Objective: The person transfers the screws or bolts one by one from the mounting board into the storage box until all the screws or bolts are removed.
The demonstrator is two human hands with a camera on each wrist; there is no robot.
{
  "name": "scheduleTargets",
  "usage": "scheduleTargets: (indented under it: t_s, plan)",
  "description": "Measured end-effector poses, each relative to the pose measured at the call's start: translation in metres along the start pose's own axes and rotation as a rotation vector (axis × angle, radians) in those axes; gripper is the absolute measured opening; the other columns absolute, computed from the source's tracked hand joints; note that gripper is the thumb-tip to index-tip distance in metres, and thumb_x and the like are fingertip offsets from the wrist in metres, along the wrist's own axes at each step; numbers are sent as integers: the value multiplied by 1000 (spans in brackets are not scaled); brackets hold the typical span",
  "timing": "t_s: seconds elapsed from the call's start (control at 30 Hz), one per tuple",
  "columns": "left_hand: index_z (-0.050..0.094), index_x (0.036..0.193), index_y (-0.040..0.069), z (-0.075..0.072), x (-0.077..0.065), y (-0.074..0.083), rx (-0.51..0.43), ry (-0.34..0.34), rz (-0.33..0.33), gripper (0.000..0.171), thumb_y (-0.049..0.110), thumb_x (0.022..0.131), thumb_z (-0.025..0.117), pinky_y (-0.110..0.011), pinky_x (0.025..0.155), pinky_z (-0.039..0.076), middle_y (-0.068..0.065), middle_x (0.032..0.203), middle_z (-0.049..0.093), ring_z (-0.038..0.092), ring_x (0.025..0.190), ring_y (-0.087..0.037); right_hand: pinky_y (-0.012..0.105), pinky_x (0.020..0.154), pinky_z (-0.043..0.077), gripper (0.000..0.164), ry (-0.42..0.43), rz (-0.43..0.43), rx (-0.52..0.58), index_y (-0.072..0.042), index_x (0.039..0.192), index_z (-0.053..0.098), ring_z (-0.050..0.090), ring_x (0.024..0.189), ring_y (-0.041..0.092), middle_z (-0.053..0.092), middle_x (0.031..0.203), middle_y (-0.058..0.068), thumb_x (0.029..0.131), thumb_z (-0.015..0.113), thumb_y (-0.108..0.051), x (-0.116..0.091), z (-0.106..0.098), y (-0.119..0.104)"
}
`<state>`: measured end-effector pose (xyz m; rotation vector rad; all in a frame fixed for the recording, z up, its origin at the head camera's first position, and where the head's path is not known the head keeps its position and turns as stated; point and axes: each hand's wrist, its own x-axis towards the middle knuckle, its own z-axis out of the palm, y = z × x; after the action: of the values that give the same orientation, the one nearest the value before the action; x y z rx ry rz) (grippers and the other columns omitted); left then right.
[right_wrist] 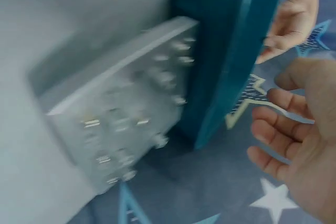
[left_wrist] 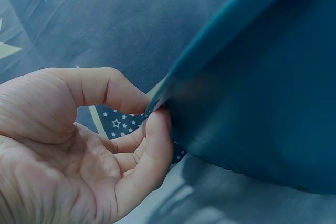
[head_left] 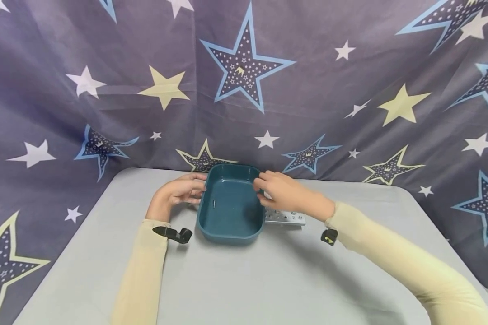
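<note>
A teal rectangular bin (head_left: 230, 237) with rounded corners stands on the table, and one small metal piece (head_left: 214, 204), slim like a screw, lies on its floor. At its left side my left hand (head_left: 183, 188) pinches the rim between thumb and fingers, as the left wrist view shows up close. My right hand (head_left: 279, 192) hovers by the right rim, overlapping it in the head view. In the right wrist view its fingers (right_wrist: 275, 132) are loosely bent, holding nothing, apart from the bin. Beside the bin's right wall lies a silver metal plate (right_wrist: 113, 74) with several screws or bolts standing on it.
The grey-white table (head_left: 232, 289) has rounded far corners. Behind and around it hangs a dark curtain (head_left: 309, 76) printed with stars. Black wrist-camera mounts (head_left: 329, 236) sit below both cuffs. My right forearm passes above the table's right half.
</note>
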<state>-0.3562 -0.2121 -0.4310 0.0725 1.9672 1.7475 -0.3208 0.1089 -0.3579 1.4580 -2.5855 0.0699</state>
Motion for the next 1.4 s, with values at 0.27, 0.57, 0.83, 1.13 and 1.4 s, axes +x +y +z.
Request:
scheduleTargets:
  t_s: [0.27, 0.57, 0.83, 1.13, 1.4]
  plan:
    - [27, 151, -5, -1, -4, -9, -9, -17, 15, 64, 4, 92, 51, -26, 75, 57, 3, 97, 64, 63, 81, -6, 35, 80, 51, 15, 68, -108, -106, -12, 99, 62, 57, 84, 18, 60, 90, 0, 87, 69, -17, -30, 23, 7]
    - [25, 151, -5, -1, -7, -13, -16, -21, 11, 64, 5, 93, 51, -25, 74, 57, 5, 94, 63, 63, 80, -5, 34, 78, 39, 15, 84, -181, -263, -16, 95, 59, 43, 83, 19, 53, 85, -2, 85, 64, -24, -43, 44, 7]
    - [27, 150, -5, -1, -6, -10, -10, -10, 12, 64, 4, 92, 52, -26, 74, 57, 6, 93, 64, 64, 79, -4, 35, 83, 42, 18, 47, -188, -282, -15, 99, 59, 49, 87, 20, 55, 90, -2, 85, 63, -26, -46, 53, 7]
    - [26, 150, -6, 0, -3, -6, -8, -14, 11, 68, 4, 89, 53, -26, 74, 57, 5, 93, 65, 65, 81, -6, 36, 83, 40, 18, 58, -176, -288, -15, 96, 58, 49, 86, 20, 54, 89, -2, 83, 65, -26, -49, 60, 11]
    - [26, 151, -6, -1, -1, -3, -11, -18, 16, 67, 4, 90, 54, -26, 75, 57, 4, 93, 66, 65, 81, -6, 36, 84, 40, 18, 59, -184, -304, -16, 96, 58, 49, 87, 19, 54, 88, -3, 84, 66, -26, -47, 60, 15]
